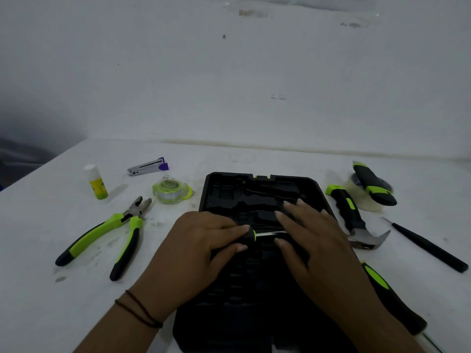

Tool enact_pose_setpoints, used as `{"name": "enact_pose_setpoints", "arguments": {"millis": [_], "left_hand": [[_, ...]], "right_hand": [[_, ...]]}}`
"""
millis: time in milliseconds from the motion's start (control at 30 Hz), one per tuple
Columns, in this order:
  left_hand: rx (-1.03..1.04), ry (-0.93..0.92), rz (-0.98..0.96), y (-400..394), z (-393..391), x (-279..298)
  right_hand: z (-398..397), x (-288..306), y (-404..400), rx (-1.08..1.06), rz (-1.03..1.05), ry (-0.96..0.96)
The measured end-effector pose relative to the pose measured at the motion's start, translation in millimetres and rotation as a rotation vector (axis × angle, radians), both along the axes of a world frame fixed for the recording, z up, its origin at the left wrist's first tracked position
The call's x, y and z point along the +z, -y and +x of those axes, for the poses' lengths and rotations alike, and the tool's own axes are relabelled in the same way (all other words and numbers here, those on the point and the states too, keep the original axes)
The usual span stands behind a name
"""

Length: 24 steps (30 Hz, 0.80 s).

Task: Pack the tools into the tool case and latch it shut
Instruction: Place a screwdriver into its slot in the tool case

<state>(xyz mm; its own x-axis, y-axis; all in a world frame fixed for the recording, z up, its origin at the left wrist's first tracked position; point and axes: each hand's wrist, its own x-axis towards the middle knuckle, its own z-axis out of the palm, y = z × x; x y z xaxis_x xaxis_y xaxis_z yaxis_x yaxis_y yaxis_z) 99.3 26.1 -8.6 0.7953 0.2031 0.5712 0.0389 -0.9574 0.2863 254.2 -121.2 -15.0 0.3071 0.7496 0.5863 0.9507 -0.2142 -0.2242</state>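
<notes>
At frame centre, I hold the screwdriver (251, 235) over the open tool case (257, 194): left hand (201, 248) fingers clamped on its handle, right hand (305, 233) fingers straight, pressing its shaft.

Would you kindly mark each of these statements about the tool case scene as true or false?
1. The pliers lie on the table, left of the tool case. True.
2. The left hand grips a small screwdriver over the case. True.
3. The hammer is already packed in the case. False: it lies on the table, right of the case.
4. The right hand holds the glue stick. False: the glue stick stands at the far left; the right hand's straight fingers lie over the screwdriver shaft.
5. The case is latched shut. False: it lies open.
</notes>
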Motion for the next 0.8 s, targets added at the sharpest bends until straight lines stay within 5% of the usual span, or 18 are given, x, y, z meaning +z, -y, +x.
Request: {"name": "enact_pose_setpoints", "arguments": {"millis": [400, 633, 800], "left_hand": [[-0.041, -0.01, -0.054, 2, -1, -1], [0.218, 0.249, -0.146, -9, -11, 6], [0.265, 0.207, -0.185, -18, -17, 5]], "right_hand": [[-3, 1, -3, 0.162, -0.046, -0.113], [7, 0, 0, 0.078, 0.028, -0.172], [6, 1, 2, 0.056, -0.015, -0.226]]}}
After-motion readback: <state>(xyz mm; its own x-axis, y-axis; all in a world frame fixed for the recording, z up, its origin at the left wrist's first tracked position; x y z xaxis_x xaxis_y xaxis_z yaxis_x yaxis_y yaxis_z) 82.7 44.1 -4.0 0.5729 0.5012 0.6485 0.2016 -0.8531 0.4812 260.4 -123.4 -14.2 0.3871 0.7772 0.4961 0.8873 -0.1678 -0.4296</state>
